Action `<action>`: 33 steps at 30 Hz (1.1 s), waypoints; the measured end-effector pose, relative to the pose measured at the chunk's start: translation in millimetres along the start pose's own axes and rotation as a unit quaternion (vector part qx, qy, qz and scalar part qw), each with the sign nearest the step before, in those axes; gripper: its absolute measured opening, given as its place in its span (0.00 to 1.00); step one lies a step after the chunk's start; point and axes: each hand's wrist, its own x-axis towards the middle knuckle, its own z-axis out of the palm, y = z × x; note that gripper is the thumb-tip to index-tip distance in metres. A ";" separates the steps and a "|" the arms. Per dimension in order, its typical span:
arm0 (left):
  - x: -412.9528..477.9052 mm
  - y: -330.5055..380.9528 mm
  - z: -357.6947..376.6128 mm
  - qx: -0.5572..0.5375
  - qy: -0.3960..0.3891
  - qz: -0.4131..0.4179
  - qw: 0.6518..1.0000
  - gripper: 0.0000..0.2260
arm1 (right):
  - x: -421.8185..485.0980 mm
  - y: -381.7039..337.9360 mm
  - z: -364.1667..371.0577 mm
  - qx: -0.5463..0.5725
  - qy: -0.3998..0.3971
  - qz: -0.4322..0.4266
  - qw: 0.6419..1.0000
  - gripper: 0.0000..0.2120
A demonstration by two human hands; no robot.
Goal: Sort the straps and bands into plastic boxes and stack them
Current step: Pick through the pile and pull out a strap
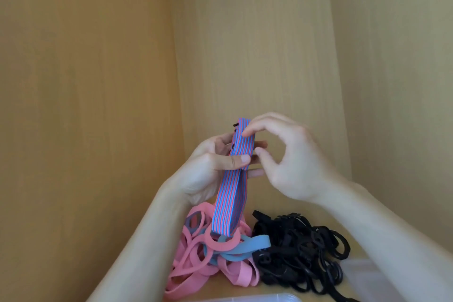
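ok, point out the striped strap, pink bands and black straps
striped strap (pixel 229 198), head view, hanging middle part
pink bands (pixel 196 267), head view, left of pile
black straps (pixel 301 252), head view, centre of pile

Item: light wooden surface (pixel 274 293), set in a corner between wood-grain walls, seen only in small patches.

Contents lying on it:
- Pink bands (pixel 196 265), flat loops, heaped in a tangle at the left.
- Blue bands (pixel 247 247), few, laid among and over the pink heap.
- Black straps (pixel 301 257) with hooked ends, piled just beside, at the right, touching the coloured heap.
- Clear plastic box (pixel 245 299), cut off by the near edge.
- Second clear plastic box (pixel 367 274), at the right, partly hidden.
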 end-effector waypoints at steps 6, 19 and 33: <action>-1.0 -1.3 7.6 0.054 -0.028 -0.034 0.998 0.20 | 2.3 7.1 -11.5 0.024 -0.006 0.156 0.987 0.19; -2.7 -1.8 8.6 0.044 -0.050 -0.068 0.995 0.15 | 2.7 7.6 -12.1 0.164 -0.109 0.266 0.944 0.06; 2.3 -10.1 8.2 0.141 -0.045 -0.099 0.984 0.12 | 0.9 14.2 -20.4 0.227 -0.080 0.268 0.933 0.08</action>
